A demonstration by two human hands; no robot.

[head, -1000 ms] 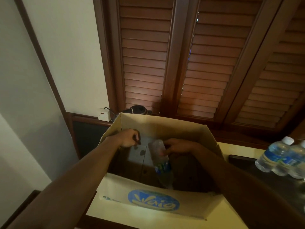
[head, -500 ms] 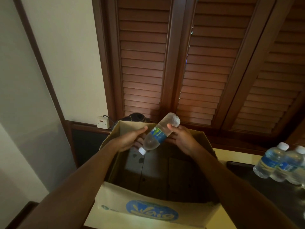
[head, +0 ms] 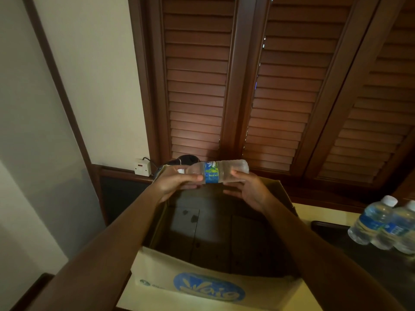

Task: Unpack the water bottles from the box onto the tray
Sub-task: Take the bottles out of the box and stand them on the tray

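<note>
A clear water bottle [head: 221, 171] with a blue and green label lies level in the air above the far rim of the open cardboard box [head: 208, 290]. My left hand [head: 173, 182] grips its cap end. My right hand [head: 249, 189] cups its base end from below. The inside of the box looks bare down to its bottom flaps. At the right edge stands a dark tray [head: 332, 232] with three upright bottles [head: 381, 225] on it.
The box sits on a pale tabletop [head: 318, 212] against dark louvred shutters [head: 269, 86]. A white wall socket [head: 142, 167] and a dark round object [head: 186, 159] lie behind the box. A cream wall is at the left.
The bottle came up out of the box and turned from slanted to level. My left hand moved from the box rim onto the bottle's cap end.
</note>
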